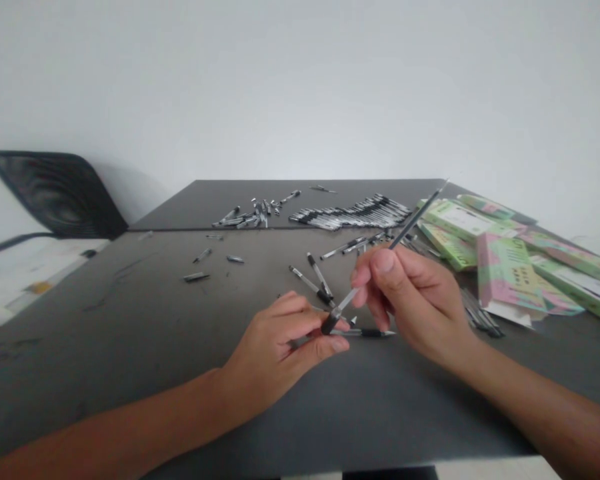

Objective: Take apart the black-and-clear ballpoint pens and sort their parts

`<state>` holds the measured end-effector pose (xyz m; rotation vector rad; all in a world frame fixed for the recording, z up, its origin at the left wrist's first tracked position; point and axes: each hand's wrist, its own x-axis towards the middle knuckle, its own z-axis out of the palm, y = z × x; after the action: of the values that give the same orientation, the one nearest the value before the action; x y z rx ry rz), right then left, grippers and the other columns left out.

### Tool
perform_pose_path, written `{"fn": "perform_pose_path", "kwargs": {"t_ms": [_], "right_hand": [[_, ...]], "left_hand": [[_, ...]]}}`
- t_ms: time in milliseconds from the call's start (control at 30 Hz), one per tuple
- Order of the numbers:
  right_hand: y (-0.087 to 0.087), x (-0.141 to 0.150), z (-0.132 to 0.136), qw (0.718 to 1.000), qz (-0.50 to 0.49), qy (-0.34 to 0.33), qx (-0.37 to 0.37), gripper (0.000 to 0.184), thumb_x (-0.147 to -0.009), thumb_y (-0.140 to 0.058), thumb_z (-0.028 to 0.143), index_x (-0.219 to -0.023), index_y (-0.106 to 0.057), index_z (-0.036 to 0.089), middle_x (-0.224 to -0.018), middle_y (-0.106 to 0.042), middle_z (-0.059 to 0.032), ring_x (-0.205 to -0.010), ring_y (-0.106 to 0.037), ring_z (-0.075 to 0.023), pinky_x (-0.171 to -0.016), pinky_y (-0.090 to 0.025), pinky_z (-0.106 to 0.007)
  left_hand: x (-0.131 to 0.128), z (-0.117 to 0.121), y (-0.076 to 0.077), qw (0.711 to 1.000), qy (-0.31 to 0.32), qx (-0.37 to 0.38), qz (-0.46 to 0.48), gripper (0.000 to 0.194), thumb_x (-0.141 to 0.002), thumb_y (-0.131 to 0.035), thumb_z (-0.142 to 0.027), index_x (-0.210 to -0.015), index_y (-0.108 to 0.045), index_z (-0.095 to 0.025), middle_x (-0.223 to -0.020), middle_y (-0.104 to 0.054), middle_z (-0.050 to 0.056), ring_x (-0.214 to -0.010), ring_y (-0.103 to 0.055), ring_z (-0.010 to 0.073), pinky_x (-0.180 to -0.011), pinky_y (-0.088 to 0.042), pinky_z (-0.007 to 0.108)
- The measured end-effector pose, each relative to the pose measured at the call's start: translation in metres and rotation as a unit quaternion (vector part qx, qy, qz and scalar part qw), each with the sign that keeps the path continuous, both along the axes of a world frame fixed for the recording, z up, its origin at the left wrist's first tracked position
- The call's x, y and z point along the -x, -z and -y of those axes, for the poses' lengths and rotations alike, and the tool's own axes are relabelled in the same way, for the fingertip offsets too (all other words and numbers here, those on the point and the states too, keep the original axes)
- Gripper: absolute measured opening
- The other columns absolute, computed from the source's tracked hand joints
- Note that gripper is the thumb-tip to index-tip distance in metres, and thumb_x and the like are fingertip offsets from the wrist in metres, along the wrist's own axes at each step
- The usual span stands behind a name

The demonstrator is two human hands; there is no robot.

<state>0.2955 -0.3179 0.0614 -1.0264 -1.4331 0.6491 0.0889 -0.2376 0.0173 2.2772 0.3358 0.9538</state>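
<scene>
**Both hands closed on pens, dark table top**

Left hand (275, 343): curled, thumb and fingers closed on a black-gripped pen (367, 332), whose silver tip points right past the fingertips. Right hand (410, 300): thumb and forefinger pinch a long slim pen (415, 223), tilted, one tip up and away, black grip (330, 323) down at the left fingertips. Whether grip and fingers touch: cannot tell. Hands otherwise apart.

Count, ahead of the hands: two loose pens (305, 281) just beyond the left fingertips; four short pen pieces (196, 276) farther ahead and left. Beyond those, a cluster of pen parts (247, 217) and a long row of pens (350, 213); neither countable.

Right of the right hand: a bundle of pens (483, 320) beside a heap of about five green-and-pink cardboard boxes (507, 270).

Edges: the near edge of the table top (105, 320) runs below both hands, well apart from them. A wide stretch of table top spreads left of the left hand. A black chair back (55, 193) stands beyond the left edge.
</scene>
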Motion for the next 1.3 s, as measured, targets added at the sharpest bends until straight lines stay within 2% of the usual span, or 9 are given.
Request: {"fn": "perform_pose_path", "kwargs": {"t_ms": [300,500,833,1033,1133,1300], "right_hand": [[-0.0066,0.0031,0.0034,1.0,-0.014,0.01,0.013,0.035,-0.11,-0.059,0.052,-0.094,-0.077,0.027,-0.076,-0.073,0.0014,-0.046,-0.056,-0.0078,-0.04,-0.04,-0.022],[-0.0067,0.0015,0.0018,1.0,0.014,0.014,0.012,0.035,-0.11,-0.058,0.051,-0.093,-0.077,0.027,-0.074,-0.072,0.0019,-0.047,-0.056,-0.0073,-0.042,-0.04,-0.022],[-0.0065,-0.0032,-0.0017,0.994,0.094,0.059,-0.015,0.036,-0.111,-0.059,0.048,-0.091,-0.08,0.027,-0.069,-0.068,0.0021,-0.048,-0.049,-0.0078,-0.042,-0.033,-0.024],[-0.0037,0.0005,-0.0019,0.999,0.038,0.025,0.021,0.036,-0.109,-0.059,0.053,-0.094,-0.08,0.027,-0.073,-0.07,0.0015,-0.046,-0.048,-0.0082,-0.04,-0.032,-0.025],[-0.0036,-0.0003,-0.0013,0.999,0.008,0.036,0.03,0.036,-0.108,-0.06,0.055,-0.097,-0.08,0.027,-0.075,-0.071,0.0013,-0.045,-0.048,-0.0081,-0.039,-0.031,-0.025],[-0.0036,-0.0038,-0.0066,0.998,0.014,0.056,0.024,0.039,-0.106,-0.062,0.059,-0.095,-0.08,0.026,-0.074,-0.07,0.001,-0.045,-0.046,-0.0085,-0.04,-0.032,-0.026]], "left_hand": [[-0.0004,0.0018,-0.0024,1.0,0.002,0.014,-0.02,0.016,-0.1,-0.079,-0.034,-0.107,-0.088,-0.023,-0.077,-0.068,0.0,-0.075,-0.064,0.0146,-0.07,-0.049,0.024],[0.0002,0.0025,-0.0017,1.0,0.004,0.015,-0.023,0.016,-0.1,-0.08,-0.033,-0.106,-0.088,-0.021,-0.079,-0.07,0.001,-0.077,-0.065,0.0149,-0.072,-0.048,0.025],[-0.0006,0.0024,-0.0023,0.999,-0.002,0.024,-0.023,0.016,-0.101,-0.077,-0.033,-0.108,-0.087,-0.022,-0.078,-0.07,0.0,-0.076,-0.063,0.0152,-0.073,-0.049,0.025],[0.0003,0.0024,-0.0027,0.999,-0.004,0.03,-0.03,0.018,-0.102,-0.076,-0.037,-0.107,-0.087,-0.023,-0.079,-0.07,0.001,-0.076,-0.064,0.0159,-0.072,-0.05,0.026],[-0.0004,0.003,-0.002,0.999,-0.008,0.029,-0.03,0.017,-0.102,-0.076,-0.036,-0.108,-0.087,-0.024,-0.077,-0.07,0.0,-0.075,-0.064,0.0156,-0.072,-0.051,0.027],[-0.0026,-0.0004,-0.0009,0.998,-0.028,0.044,-0.035,0.015,-0.101,-0.076,-0.034,-0.108,-0.087,-0.025,-0.078,-0.071,-0.001,-0.075,-0.065,0.0146,-0.071,-0.05,0.025]]}}
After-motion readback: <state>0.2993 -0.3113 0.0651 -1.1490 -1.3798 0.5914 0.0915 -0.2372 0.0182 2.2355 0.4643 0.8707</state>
